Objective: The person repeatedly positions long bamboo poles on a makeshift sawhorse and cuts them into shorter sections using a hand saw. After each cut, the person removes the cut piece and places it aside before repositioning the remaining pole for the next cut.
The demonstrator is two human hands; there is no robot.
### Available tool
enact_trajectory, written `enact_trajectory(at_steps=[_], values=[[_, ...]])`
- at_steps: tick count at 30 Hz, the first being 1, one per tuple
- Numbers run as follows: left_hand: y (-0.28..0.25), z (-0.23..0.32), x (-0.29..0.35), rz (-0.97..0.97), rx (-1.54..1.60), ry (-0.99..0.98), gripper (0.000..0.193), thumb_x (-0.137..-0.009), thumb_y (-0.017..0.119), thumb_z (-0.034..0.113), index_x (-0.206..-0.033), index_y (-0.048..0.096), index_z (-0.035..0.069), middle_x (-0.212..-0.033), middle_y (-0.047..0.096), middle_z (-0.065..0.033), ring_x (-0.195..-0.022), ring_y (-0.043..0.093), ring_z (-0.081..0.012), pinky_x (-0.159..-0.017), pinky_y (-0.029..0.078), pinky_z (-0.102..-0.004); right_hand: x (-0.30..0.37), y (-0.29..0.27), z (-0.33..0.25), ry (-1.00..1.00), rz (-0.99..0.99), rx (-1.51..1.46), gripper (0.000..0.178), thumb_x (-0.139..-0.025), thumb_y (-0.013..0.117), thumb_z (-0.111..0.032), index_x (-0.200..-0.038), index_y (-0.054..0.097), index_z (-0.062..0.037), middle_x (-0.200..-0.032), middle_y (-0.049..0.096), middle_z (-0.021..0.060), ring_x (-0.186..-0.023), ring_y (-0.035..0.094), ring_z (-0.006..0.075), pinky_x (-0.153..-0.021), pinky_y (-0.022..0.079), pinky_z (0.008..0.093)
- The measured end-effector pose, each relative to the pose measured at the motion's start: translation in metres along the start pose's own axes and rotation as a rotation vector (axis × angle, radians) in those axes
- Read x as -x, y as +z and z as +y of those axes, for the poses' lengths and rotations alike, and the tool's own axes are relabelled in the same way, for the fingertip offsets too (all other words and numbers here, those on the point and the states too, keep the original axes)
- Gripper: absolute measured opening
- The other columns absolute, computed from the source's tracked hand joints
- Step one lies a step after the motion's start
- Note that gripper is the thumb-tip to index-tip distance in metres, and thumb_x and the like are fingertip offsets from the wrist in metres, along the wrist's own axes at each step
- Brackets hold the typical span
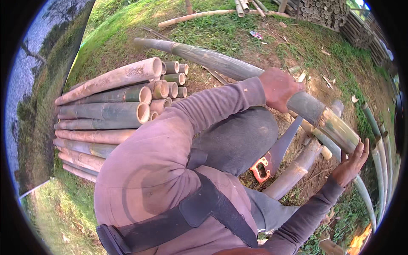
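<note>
A long green-grey bamboo pole (212,59) runs from the upper left down to the right, across my raised knee. My left hand (278,87) is closed around it near its right part. The pole's cut end (348,138) has yellow-green mottled skin. My right hand (350,163) is just below that end with palm up and fingers spread, holding nothing; whether it touches the end I cannot tell. A handsaw with an orange handle (261,168) lies on the ground beneath the pole, its blade pointing up and right.
A stack of cut bamboo poles (114,106) lies at my left, ends facing me. Shorter bamboo pieces (297,165) lie under the held pole. Thin poles (378,148) line the right edge, and another pile (323,12) sits at the top right on grass.
</note>
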State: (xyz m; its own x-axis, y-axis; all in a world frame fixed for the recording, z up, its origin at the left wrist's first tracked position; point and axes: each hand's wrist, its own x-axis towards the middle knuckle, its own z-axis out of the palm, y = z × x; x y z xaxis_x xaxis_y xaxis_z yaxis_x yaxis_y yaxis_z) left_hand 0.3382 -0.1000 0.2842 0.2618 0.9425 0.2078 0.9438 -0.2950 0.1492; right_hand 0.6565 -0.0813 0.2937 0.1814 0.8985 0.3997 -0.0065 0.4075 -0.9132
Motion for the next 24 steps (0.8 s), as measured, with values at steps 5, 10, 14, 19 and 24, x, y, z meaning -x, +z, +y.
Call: enact_trajectory(at_steps=[5,10,14,19,24], values=[[0.012,-0.029,0.088,0.863,0.167,0.027,0.077,-0.076,0.085,0.054,-0.135,0.059,0.010,-0.125,0.065,-0.0157,-0.126,0.060,-0.0305,-0.111,0.043,-0.0500,0.001,-0.005,0.005,-0.064,0.000,0.268,0.044,-0.107,0.063,-0.037,-0.127,0.069,0.0017,-0.121,0.068,0.0142,-0.110,0.065,0.0243,-0.099,0.053,0.0378],[0.094,-0.144,0.193,1.370,1.407,-0.764,0.076,-0.096,0.068,0.058,-0.144,0.046,0.004,-0.141,0.054,-0.0148,-0.124,0.057,-0.0317,-0.106,0.044,-0.0504,-0.001,-0.023,-0.009,-0.330,-0.057,0.363,0.038,-0.100,0.061,-0.011,-0.136,0.062,0.0015,-0.123,0.070,0.0139,-0.114,0.067,0.0298,-0.099,0.055,0.0396],[0.068,-0.159,0.176,1.468,2.201,-0.598,0.053,-0.101,0.063,0.049,-0.138,0.054,0.012,-0.131,0.061,-0.0140,-0.115,0.064,-0.0327,-0.105,0.049,-0.0573,0.001,-0.021,-0.039,-0.149,0.118,0.155,0.045,-0.099,0.057,-0.006,-0.143,0.057,0.0007,-0.124,0.070,0.0163,-0.117,0.068,0.0339,-0.098,0.057,0.0438],[0.073,-0.119,0.119,1.389,2.221,-0.782,0.049,-0.103,0.061,0.042,-0.137,0.050,0.009,-0.124,0.061,-0.0135,-0.114,0.064,-0.0352,-0.104,0.050,-0.0623,-0.057,-0.108,0.012,-0.383,0.044,0.655,0.038,-0.112,0.045,-0.020,-0.138,0.062,0.0017,-0.133,0.066,0.0168,-0.123,0.064,0.0290,-0.106,0.052,0.0416],[0.043,-0.057,0.131,1.164,2.204,-0.813,0.046,-0.100,0.067,0.033,-0.134,0.051,0.006,-0.121,0.063,-0.0152,-0.114,0.066,-0.0332,-0.101,0.053,-0.0607,-0.120,-0.149,0.058,0.099,0.069,0.203,0.044,-0.107,0.051,-0.028,-0.138,0.062,0.0010,-0.141,0.060,0.0186,-0.131,0.058,0.0345,-0.109,0.050,0.0478]])
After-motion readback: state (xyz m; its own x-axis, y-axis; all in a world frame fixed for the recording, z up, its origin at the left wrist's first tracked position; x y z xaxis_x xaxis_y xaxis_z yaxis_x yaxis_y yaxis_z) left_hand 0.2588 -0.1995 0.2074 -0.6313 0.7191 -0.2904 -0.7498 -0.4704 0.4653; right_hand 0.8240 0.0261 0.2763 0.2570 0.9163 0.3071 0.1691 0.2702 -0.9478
